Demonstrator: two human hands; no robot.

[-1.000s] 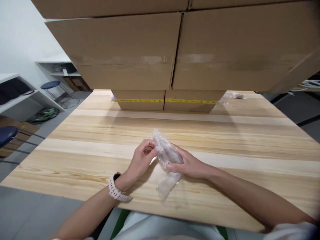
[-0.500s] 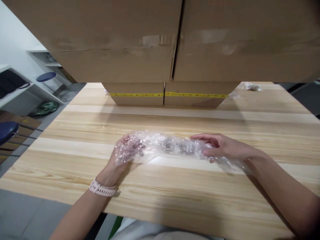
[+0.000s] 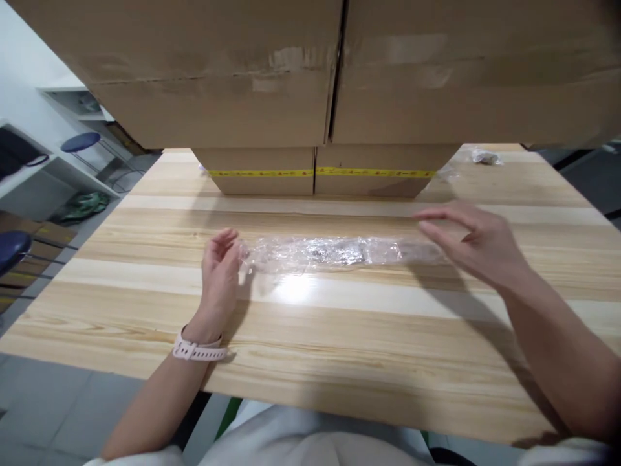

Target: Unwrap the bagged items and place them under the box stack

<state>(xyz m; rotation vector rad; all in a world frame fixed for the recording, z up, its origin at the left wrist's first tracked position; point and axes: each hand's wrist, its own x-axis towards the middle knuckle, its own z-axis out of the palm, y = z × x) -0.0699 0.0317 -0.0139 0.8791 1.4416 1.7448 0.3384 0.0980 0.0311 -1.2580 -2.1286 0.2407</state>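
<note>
A long strip of crinkled clear plastic wrap (image 3: pixel 334 251) lies across the wooden table in front of me, with something greyish inside its middle that I cannot make out. At its left end, my left hand (image 3: pixel 220 268) has its fingers curled and pinches the edge of the plastic. My right hand (image 3: pixel 478 239) is raised just above and beyond the right end, thumb and forefinger apart with nothing between them. A pale pink watch strap (image 3: pixel 198 349) circles my left wrist.
Large cardboard boxes (image 3: pixel 218 77) overhang the far side of the wooden table (image 3: pixel 339 349), above lower boxes with yellow tape (image 3: pixel 262 173). A small plastic-wrapped item (image 3: pixel 486 156) lies at the back right. Blue stools (image 3: pixel 80 142) and shelves stand at the left.
My right hand has let go of the plastic and lifted up and right. The wrap now lies flatter and straighter, and my left hand has shifted from under it to its left end.
</note>
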